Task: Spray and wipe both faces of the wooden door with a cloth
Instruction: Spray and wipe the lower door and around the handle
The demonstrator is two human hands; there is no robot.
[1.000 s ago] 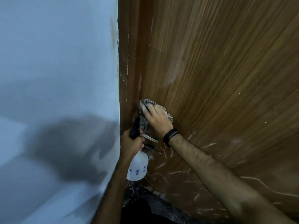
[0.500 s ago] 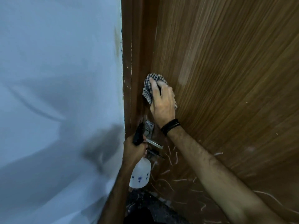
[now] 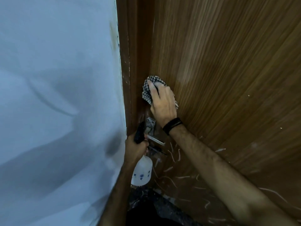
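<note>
Unlabelled spray bottle [image 3: 142, 172], blue flower print

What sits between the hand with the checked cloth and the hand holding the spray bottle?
In the head view, a metal door handle on its plate, fixed to the wooden door.

No text, label, brand, number or sign could be read anywhere in the view. The only printed marking was a scatter of small blue flower-like motifs on the white spray bottle [image 3: 142, 172], and these carried no letters.
</note>
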